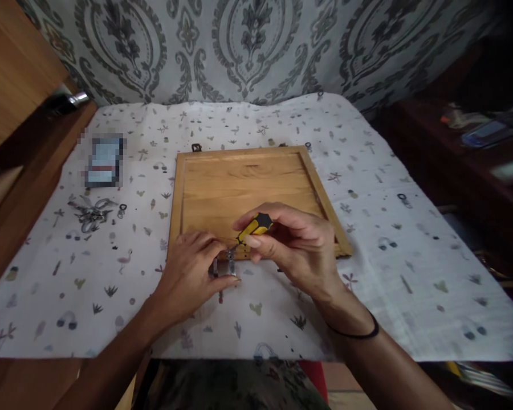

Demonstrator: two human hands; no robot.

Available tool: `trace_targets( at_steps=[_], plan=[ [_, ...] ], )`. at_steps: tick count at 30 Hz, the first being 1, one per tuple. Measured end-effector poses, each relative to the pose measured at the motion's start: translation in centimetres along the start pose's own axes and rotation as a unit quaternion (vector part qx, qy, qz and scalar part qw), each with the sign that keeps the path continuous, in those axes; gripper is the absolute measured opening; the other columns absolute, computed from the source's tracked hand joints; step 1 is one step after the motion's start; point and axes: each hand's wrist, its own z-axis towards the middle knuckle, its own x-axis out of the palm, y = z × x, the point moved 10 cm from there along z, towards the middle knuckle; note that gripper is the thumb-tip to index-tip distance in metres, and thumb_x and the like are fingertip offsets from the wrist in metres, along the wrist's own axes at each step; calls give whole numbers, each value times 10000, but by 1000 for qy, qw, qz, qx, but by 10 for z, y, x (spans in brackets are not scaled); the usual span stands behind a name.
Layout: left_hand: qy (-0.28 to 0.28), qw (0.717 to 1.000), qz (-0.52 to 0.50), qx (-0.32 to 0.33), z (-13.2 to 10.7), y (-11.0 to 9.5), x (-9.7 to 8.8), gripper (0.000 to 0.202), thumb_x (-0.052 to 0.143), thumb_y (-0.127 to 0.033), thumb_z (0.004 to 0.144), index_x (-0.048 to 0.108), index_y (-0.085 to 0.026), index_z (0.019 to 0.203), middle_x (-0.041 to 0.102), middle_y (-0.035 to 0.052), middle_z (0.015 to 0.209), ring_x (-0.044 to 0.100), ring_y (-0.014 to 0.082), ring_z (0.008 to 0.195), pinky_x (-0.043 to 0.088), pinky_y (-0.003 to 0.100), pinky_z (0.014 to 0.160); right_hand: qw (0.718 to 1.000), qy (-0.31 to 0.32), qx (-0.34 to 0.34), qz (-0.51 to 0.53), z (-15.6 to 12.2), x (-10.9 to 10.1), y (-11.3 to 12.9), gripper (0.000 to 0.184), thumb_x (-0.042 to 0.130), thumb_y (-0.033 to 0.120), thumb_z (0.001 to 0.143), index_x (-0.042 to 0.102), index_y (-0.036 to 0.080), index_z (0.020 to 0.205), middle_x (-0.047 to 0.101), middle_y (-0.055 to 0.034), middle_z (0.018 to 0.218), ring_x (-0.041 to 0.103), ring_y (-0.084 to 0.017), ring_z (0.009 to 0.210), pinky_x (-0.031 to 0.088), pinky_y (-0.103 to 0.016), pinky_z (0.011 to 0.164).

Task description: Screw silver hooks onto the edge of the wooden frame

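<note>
A framed wooden panel (pixel 248 182) lies flat on the cloth-covered table. At its near edge, my left hand (pixel 192 267) is closed with thumb and fingers around a small metal latch (pixel 227 266), pressing it to the frame. My right hand (pixel 301 247) grips a short yellow-and-black screwdriver (pixel 255 226), tilted so that its tip points down-left at the latch. Whether the tip sits in a screw is too small to tell. Dark metal fittings, one a bracket (pixel 196 147), show at the panel's far edge.
Left of the panel lies a pile of metal hardware (pixel 94 213), with a phone-like object (pixel 105 161), blurred out, behind it. A small dark ring-like piece (pixel 404 200) rests on the right side of the tablecloth (pixel 410 273). A patterned curtain (pixel 256 45) hangs behind; wooden furniture (pixel 17 68) borders the left.
</note>
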Motion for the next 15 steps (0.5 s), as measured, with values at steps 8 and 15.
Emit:
trace_targets(
  at_steps=[8,15],
  plan=[
    [11,1000,2,-15,0,3,3,420,892,-434,751,698,-215,1053,727,62,1115,658,317,1022,498,484,870,998,-27,33,45,6,7,-8,335,848,431,807,584,224,802,600,62,644,567,-73,450,491,-183,415],
    [8,1000,8,-3,1,2,1,367,858,-461,786,701,-216,1010,721,51,1039,661,295,980,502,455,835,996,64,58,5,7,11,-5,285,793,443,867,687,199,970,664,28,729,638,-89,522,563,-215,516]
  ],
)
